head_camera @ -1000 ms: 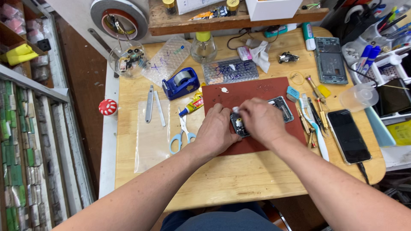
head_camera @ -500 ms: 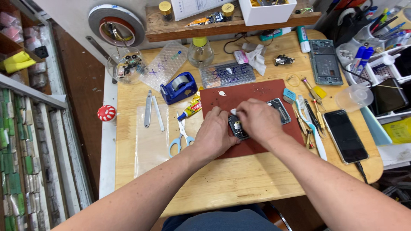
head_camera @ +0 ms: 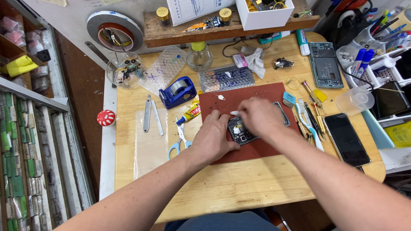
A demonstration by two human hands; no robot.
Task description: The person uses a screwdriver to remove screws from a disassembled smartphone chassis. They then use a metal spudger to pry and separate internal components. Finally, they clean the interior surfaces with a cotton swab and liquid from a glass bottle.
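Comparing with half a second earlier, left hand [head_camera: 214, 139] stays flat, fingers loosely steadying the opened phone [head_camera: 242, 130] on the red mat [head_camera: 257, 96] mid-worktop [head_camera: 239, 188]; right hand [head_camera: 257, 116] has lifted slightly, fingers pinching a small white piece [head_camera: 234, 113]. Yellow glue tube [head_camera: 189, 114] lies left; bubble-wrap packet [head_camera: 227, 78] behind.

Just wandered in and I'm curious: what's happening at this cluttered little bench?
A person is bent over an opened phone lying on a reddish-brown mat on a wooden table. The left hand presses on the phone's near end to steady it, while the right hand pinches a thin white tool just above its exposed insides. Scissors, a blue tape dispenser and tweezers lie to the left; another dark phone and small tools rest to the right.
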